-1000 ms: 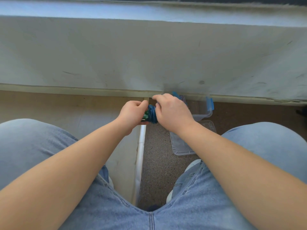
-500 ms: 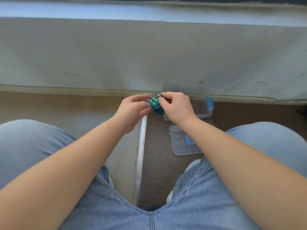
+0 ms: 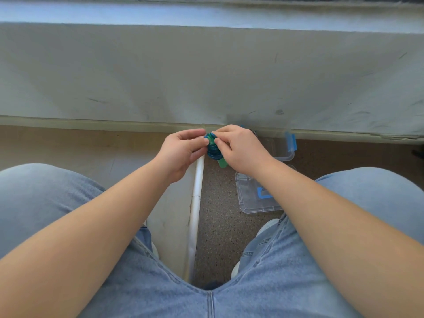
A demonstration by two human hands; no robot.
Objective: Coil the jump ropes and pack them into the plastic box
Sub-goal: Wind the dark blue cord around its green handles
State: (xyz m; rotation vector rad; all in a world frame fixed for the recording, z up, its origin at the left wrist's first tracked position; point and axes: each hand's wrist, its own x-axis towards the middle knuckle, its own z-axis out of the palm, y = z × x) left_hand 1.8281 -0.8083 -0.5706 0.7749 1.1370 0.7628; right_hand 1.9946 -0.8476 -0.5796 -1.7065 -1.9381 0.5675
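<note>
Head view: both hands meet over the floor, close to the wall. The right hand (image 3: 243, 150) has its fingers curled round the blue jump rope (image 3: 213, 152), which is wound into a tight little bundle. The left hand (image 3: 183, 150) pinches the top of the bundle with thumb and fingertips. A green handle (image 3: 222, 162) pokes out below the right hand.

Half a second ago a blue loop stuck up from the bundle and the left hand was only reaching for it. Now that loop looks tucked down and the left fingers are right on it. I think the coiling is nearly done and the end is being fixed so it will not spring open.

The rope is not packed yet. It is up in the hands, just left of the plastic box (image 3: 285, 154), which sits open on the floor behind the right hand. The clear lid (image 3: 250, 200) lies nearer the knees.

One second ago the right hand covered most of the bundle and no green handle showed.
</note>
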